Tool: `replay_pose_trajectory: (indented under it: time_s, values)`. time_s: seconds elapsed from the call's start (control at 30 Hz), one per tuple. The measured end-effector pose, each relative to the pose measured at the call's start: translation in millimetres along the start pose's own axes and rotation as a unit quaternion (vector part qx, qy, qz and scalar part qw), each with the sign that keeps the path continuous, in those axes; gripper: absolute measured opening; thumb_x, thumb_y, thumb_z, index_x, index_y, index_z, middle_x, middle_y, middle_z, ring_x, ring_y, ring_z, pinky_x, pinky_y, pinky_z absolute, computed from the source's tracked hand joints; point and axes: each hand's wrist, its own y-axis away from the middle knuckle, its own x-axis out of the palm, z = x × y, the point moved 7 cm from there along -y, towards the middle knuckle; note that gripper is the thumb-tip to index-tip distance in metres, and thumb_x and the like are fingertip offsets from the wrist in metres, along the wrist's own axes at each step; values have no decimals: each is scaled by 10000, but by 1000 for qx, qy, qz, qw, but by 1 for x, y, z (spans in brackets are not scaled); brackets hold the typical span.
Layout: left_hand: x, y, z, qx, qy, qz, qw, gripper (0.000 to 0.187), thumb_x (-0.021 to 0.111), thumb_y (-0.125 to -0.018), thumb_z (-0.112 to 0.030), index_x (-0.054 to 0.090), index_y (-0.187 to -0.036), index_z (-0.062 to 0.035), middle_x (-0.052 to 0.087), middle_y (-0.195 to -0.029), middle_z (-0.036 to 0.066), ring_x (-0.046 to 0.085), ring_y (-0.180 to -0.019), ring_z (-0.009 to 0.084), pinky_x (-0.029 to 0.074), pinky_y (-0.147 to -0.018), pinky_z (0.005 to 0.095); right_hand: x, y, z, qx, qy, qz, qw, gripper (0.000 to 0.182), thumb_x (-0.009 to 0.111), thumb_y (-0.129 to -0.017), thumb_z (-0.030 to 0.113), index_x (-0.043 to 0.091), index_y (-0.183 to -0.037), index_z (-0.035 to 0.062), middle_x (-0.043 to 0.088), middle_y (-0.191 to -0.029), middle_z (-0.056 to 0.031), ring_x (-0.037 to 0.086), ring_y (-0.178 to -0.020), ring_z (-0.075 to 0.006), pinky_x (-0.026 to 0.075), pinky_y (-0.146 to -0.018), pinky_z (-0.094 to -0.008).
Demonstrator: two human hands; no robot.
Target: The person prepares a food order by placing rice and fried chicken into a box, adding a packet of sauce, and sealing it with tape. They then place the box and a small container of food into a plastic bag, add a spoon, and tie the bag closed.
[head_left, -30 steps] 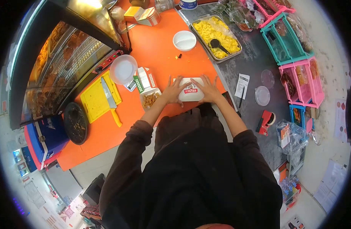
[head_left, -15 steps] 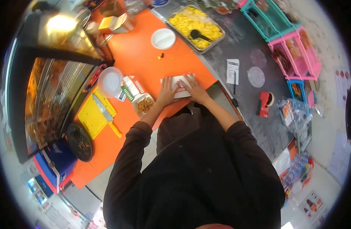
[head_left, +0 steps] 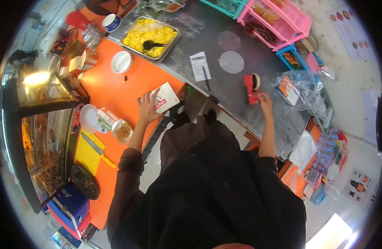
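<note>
My left hand grips the left side of a closed white cardboard food box with red print, tilted at the orange table's edge. Over the dark grey counter, my right hand has its fingertips pinched together at the lower end of a red tape dispenser. Whatever lies between those fingertips is too small to make out. A roll of tape sits in the dispenser. Left of my left hand stands an open printed carton with brown crumbly food inside.
A yellow cutting board with a knife lies on the orange table, near a glass-fronted warmer. A metal tray holds yellow food and a black spoon. The counter carries a paper slip, a pen and plastic lids.
My right hand has left the box and reached right to the tape dispenser. My left hand keeps hold of the box, now tilted. The view has turned and shifted to the right.
</note>
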Motion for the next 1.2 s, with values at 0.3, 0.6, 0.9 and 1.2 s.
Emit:
replay_pose_trajectory:
  time_s: [0.3, 0.6, 0.9, 1.2]
  values:
    - [49, -44, -169, 24, 5, 6, 1000, 1083, 827, -444, -370, 370, -1422, -276, 464, -1212, 138, 423, -1183, 318, 251, -971, 547, 30, 33, -24, 50, -429, 296, 852, 173, 616, -912, 163, 678, -973, 13, 594, -875, -10, 590, -806, -147, 546, -744, -319]
    - [56, -67, -251, -20, -12, -64, 998, 986, 785, -515, -384, 392, -1410, -253, 458, -1182, 155, 433, -1128, 315, 294, -910, 525, 37, 57, 19, 90, -233, 440, 862, 229, 600, -923, 175, 681, -957, -37, 656, -995, -69, 626, -935, -184, 562, -733, -322]
    - [33, -58, -298, 0, -7, -127, 992, 953, 780, -484, -321, 447, -1374, -253, 464, -1216, 166, 456, -1123, 311, 290, -911, 546, 64, 62, 55, 78, -209, 353, 909, 373, 625, -905, 373, 680, -965, 8, 660, -977, -74, 569, -868, -115, 516, -723, -303]
    - [49, -66, -286, -3, 133, -10, 991, 1138, 823, -476, -403, 282, -1469, -277, 429, -1261, 174, 415, -1169, 334, 294, -919, 553, 47, 49, 37, -40, -340, 289, 894, 288, 748, -793, 184, 656, -977, -17, 657, -981, -91, 609, -840, -125, 496, -680, -270]
